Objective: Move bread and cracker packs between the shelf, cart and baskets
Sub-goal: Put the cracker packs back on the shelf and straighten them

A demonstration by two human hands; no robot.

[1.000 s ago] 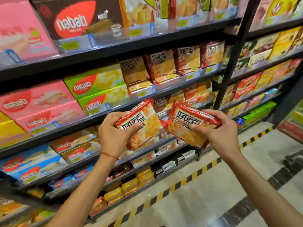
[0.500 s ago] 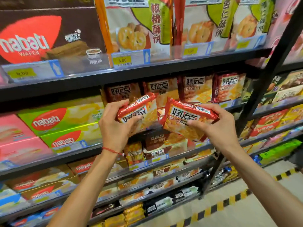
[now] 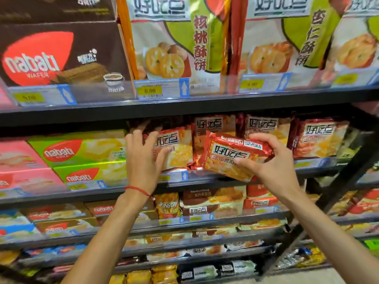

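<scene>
At shelf edge [image 3: 184, 103], right hand [image 3: 274, 167] grips cracker pack [image 3: 231, 158].

Left pack [image 3: 176, 148] now set upright on shelf [image 3: 184, 177] among its row, left hand [image 3: 143, 160] opened against its front; right pack [image 3: 233, 156] carried closer to shelf; camera moved nearer, floor gone from view.

red cracker pack [image 3: 233, 156] | tilted, off shelf [image 3: 184, 103] | second pack [image 3: 176, 148] | upright on shelf
</scene>
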